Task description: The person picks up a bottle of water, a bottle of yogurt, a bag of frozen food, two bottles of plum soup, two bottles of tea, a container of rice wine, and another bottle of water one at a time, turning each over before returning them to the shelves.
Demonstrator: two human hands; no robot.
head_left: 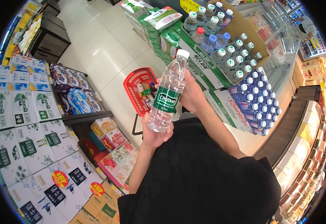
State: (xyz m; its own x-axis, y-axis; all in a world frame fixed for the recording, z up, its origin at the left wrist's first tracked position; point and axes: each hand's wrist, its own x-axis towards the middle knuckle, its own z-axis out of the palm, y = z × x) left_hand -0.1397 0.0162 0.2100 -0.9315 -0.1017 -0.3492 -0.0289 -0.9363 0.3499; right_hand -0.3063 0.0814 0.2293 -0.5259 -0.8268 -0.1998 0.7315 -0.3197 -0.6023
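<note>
My left hand (153, 136) cups C'estbon water bottle (165, 99) at base, right hand (191, 92) grips side, likely for steadiness; red shopping basket (129, 89) below, presumably freeing both hands.

Single view here, looking out from my head, round and wide, aimed forward and down, my left hand (156, 135) and right hand (191, 93) close in, red basket (135, 77) farther off.
</note>
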